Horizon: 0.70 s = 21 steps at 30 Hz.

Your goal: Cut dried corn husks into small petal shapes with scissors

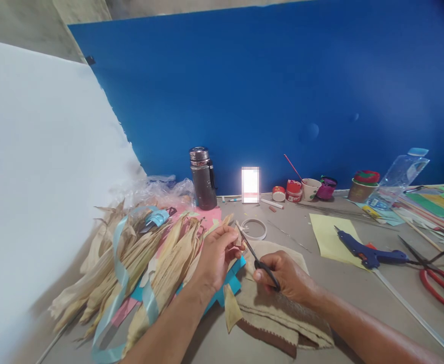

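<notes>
My right hand [290, 275] is closed round the black handles of a pair of scissors [249, 246], whose blades point up and to the left. My left hand [219, 250] pinches a small pale piece beside the blades; it looks like dried corn husk, though the fingers cover most of it. Beneath both hands lies a folded tan cloth [282, 318]. A curled strip of husk [231, 309] rests at its left edge, near some bright blue paper [232, 279]. Dried corn husks [172, 253] are heaped left of my left hand, with a light blue ribbon [120, 247] across them.
Behind stand a dark thermos [203, 182] and several paint pots [294, 191]. A tape roll [255, 229] lies beyond my hands. To the right are yellow paper [326, 232], a blue glue gun [371, 250], red-handled scissors [440, 285] and a tilted plastic bottle [400, 177].
</notes>
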Motion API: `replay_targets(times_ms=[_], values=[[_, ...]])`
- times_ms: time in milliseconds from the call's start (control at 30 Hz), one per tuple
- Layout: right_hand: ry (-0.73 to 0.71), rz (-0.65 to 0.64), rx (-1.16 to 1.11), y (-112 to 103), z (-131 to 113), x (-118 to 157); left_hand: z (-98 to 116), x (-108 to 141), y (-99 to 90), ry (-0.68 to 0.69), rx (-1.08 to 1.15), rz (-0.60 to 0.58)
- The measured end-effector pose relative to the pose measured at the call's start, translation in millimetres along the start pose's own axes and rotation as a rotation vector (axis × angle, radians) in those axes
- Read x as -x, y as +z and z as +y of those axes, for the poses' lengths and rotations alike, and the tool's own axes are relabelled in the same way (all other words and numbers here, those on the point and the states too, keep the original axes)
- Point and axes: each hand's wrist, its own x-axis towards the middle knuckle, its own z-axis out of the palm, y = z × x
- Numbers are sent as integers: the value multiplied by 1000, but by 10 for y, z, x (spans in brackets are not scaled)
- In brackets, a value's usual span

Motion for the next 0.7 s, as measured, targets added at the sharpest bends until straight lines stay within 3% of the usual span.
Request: replay_targets(times_ms=[233, 500, 700], values=[[4, 27, 0, -12, 8, -2, 55, 26, 28, 14, -47, -23], [-45, -54, -120, -17, -20, 34, -9, -13, 10, 75, -99, 96], [-63, -81, -105, -16, -41, 26, -21, -9, 0, -17, -2, 7]])
